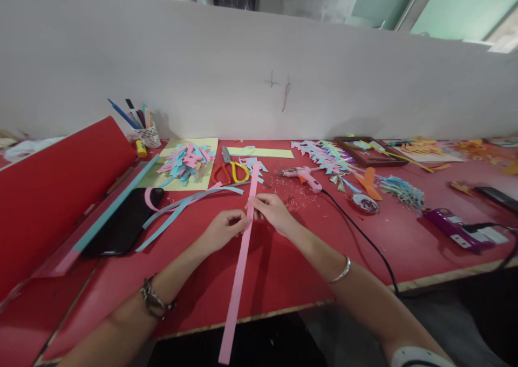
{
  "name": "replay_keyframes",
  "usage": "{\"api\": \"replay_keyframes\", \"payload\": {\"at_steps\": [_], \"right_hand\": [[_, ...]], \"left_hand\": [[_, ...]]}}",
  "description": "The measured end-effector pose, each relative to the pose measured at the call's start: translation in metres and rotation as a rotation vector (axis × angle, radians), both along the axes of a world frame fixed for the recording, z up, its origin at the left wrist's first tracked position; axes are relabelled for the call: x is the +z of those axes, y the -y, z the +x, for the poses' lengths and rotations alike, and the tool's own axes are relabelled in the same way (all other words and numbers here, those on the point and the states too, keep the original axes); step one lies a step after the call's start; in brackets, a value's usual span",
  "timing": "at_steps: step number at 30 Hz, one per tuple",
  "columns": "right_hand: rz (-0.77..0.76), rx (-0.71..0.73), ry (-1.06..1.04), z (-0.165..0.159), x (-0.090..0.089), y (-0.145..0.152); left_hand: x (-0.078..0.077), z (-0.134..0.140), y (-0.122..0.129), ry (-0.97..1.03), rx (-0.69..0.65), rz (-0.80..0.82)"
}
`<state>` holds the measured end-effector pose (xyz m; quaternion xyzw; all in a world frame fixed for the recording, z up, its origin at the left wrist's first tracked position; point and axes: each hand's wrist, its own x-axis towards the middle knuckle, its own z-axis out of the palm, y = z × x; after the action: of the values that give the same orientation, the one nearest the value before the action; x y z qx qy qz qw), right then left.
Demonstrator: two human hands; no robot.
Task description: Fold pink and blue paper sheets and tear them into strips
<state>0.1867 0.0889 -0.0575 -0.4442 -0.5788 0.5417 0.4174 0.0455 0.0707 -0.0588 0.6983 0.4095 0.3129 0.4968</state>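
A long pink paper strip (240, 270) runs from the middle of the red table toward me, its near end hanging past the table edge. My left hand (226, 229) pinches it from the left side. Just above, my right hand (271, 210) grips the same strip from the right with thumb and fingers. Beyond my hands lie scissors (239, 171) with one red and one yellow handle, beside small cut pieces in pink and blue (259, 168). Loose blue strips (182, 208) spread to the left of my left hand.
A pink glue gun (309, 179) with a black cord lies right of my hands. Folded paper pieces (188, 162) pile up on a yellow sheet, near a pen cup (149, 136). A purple power strip (457, 229) sits at right; a black phone-like object (121, 221) at left.
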Motion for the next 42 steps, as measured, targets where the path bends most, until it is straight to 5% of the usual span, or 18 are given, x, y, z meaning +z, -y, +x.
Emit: {"api": "replay_keyframes", "payload": {"at_steps": [11,16,21,29,42], "right_hand": [[0.029,-0.134,-0.004,0.009,0.001,-0.007],[0.103,-0.079,0.024,0.001,0.002,0.0],[0.12,0.014,0.004,-0.009,0.002,0.009],[0.14,0.082,0.175,-0.003,0.001,0.003],[0.11,-0.146,0.186,0.019,0.001,-0.015]], "left_hand": [[0.008,-0.003,0.006,0.001,-0.123,-0.084],[0.006,0.001,0.006,0.098,0.004,-0.192],[0.002,0.003,0.004,0.144,0.137,-0.063],[0.0,0.003,0.001,0.021,0.148,0.043],[-0.004,0.001,0.005,0.078,-0.136,-0.191]]}}
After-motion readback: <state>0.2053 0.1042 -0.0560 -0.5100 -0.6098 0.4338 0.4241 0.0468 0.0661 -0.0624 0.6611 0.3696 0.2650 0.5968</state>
